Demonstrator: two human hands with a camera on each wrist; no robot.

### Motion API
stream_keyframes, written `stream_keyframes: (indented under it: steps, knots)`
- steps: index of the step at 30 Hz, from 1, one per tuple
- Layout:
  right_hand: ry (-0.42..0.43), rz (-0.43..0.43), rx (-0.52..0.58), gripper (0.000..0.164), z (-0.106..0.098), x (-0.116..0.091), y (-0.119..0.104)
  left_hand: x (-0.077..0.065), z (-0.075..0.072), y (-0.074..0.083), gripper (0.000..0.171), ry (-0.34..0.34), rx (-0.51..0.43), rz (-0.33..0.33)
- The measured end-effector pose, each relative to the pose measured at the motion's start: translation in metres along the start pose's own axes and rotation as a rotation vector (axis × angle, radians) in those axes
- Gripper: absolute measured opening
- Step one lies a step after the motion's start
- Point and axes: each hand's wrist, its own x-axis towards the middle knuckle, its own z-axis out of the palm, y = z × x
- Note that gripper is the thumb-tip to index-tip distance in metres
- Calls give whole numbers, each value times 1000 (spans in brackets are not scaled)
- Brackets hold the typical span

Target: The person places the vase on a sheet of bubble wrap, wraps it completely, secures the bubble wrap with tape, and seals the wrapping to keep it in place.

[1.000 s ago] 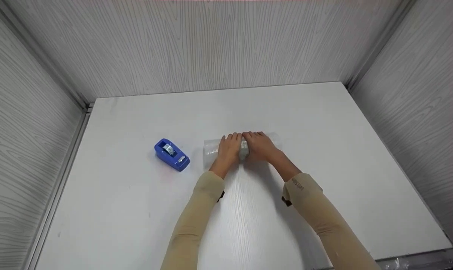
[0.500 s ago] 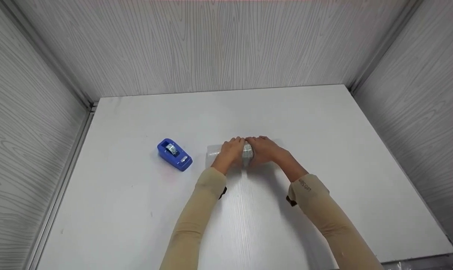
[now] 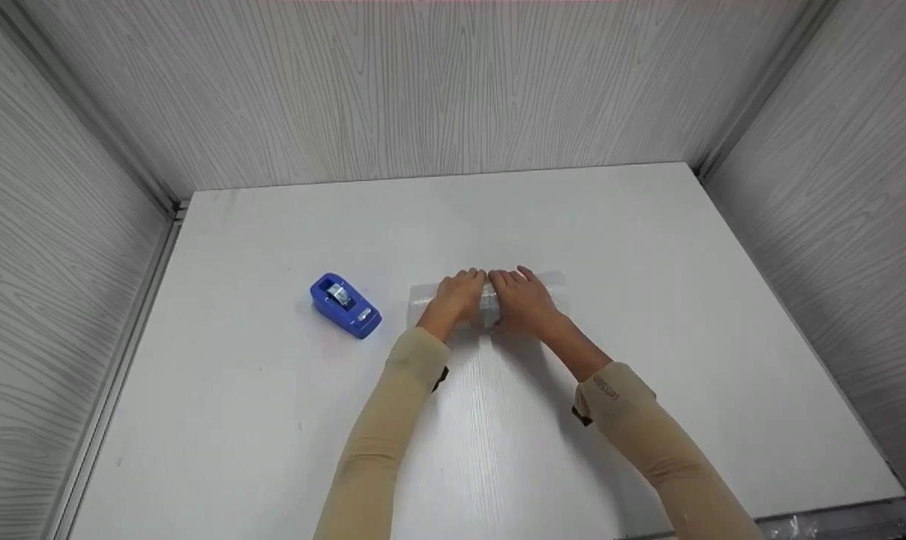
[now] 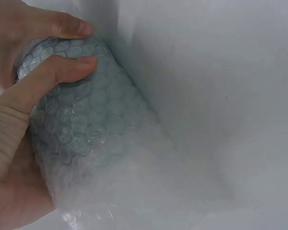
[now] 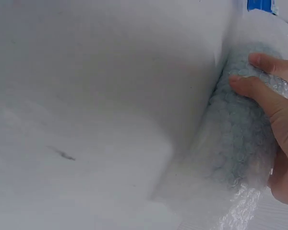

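Note:
A roll of clear bubble wrap (image 3: 489, 306) lies crosswise on the white table, wound round something pale green that shows only dimly through the bubbles. My left hand (image 3: 459, 297) grips the roll left of its middle, and my right hand (image 3: 525, 301) grips it just to the right. Both thumbs press on the near side of the bubble wrap (image 4: 98, 110) in the left wrist view, while the fingers curl over the top. Loose, flat ends of the wrap (image 5: 201, 191) stick out past the green part.
A blue tape dispenser (image 3: 346, 305) with a roll of clear tape stands on the white table (image 3: 273, 420) to the left of the wrap. Grey wood-grain panels (image 3: 423, 90) enclose the table at the back and both sides.
Both hands stay on the bubble wrap roll and shift their grip slightly. The right hand's fingers are more spread than before. The tape dispenser stays in place; the head view sways a little.

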Motion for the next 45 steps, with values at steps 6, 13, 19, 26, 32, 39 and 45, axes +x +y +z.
stream_keyframes:
  steps: [6, 13, 19, 26, 32, 39, 45]
  knots:
    - [61, -64, -62, 85, 0, 5, 4, -5, 6, 2, 74, 133, 112, -6]
    - [-42, -75, 68, 86, -6, 12, 11, -4, 21, 15, 47, 328, 227, -99]
    - [-113, -66, 130, 86, -8, 13, 15, -1, 23, 17, 50, 331, 199, -115]
    - [-60, -15, 60, 85, -5, 7, 10, 2, 15, 12, 48, 282, 133, -76]
    - [-16, 48, 43, 84, 2, 5, 5, 5, 5, 4, 62, 193, 35, -43]
    - [-65, 47, 83, 88, -2, 15, 7, 9, 3, -4, 78, 128, 54, -37]
    - [-142, 44, 99, 90, -9, 20, 14, 10, 12, 0, 78, 278, 154, -4]
